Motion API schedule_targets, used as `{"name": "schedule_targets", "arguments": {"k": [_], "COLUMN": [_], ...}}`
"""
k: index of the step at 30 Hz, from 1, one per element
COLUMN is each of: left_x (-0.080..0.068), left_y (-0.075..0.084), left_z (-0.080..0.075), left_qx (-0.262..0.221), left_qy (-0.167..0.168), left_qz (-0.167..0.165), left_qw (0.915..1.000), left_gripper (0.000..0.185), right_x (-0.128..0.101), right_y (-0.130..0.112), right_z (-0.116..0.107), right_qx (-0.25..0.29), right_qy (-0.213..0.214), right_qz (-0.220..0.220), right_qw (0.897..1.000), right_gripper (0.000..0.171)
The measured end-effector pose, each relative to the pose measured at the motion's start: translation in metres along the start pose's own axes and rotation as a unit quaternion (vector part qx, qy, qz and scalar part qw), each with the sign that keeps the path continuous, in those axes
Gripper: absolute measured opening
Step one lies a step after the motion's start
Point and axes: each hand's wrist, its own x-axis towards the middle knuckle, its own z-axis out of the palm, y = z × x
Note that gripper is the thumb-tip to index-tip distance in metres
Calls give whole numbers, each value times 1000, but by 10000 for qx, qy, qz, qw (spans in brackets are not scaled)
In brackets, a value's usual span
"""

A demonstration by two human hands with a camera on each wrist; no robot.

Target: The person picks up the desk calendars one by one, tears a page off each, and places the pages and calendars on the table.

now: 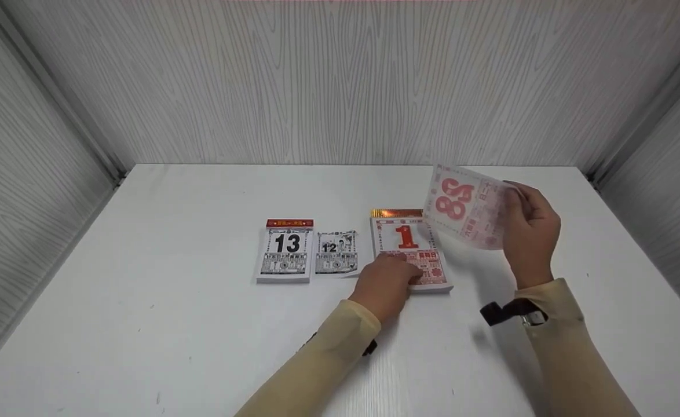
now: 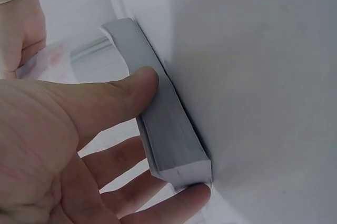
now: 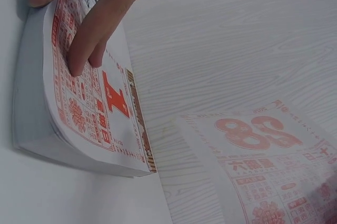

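Observation:
A thick tear-off calendar [image 1: 404, 236] with a red 1 on its top page and a shiny gold strip lies on the table. My left hand [image 1: 387, 282] holds its lower part, the thumb [image 2: 138, 91] against the page edges and other fingers on the face and at a corner, as the wrist views show. To the right, my right hand [image 1: 530, 226] pinches a loose thin calendar page [image 1: 461, 209] by one side. This page, with a red 28, is raised and tilted above the table, apart from most of the calendar; its far corner overlaps it in the head view.
Left of the large calendar lies a smaller tear-off calendar [image 1: 287, 252] with a black 13 and a red header. Between them is a loose page [image 1: 336, 255] marked 12. Wood-grain panels [image 1: 340, 81] enclose the white table [image 1: 201, 347] at the back and sides.

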Motion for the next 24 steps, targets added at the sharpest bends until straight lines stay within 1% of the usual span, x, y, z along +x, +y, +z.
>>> {"name": "schedule_targets", "arguments": {"k": [2,10,16,18,20,24], "left_x": [0,0,0,0,-1,-1], "left_y": [0,4,5,4,4,4], "left_z": [0,2,4,3,3,3], "left_qx": [-20,335,394,450,489,537], "left_qy": [27,133,222,270,304,263], "left_qz": [-8,71,135,159,183,189], "left_qw": [10000,9993,9989,9985,9982,9980], "left_gripper": [28,26,24,25,25,25], "right_x": [0,-2,-3,-2,-1,1], "right_y": [0,5,7,7,7,11], "right_z": [1,3,3,3,1,-7], "right_qx": [30,126,223,201,100,-272], "right_qy": [0,-125,-268,-333,-403,-582], "right_qz": [29,-39,76,192,400,1042], "right_qw": [10000,9998,9994,9991,9983,9925], "right_gripper": [28,26,27,30,32,37]}}
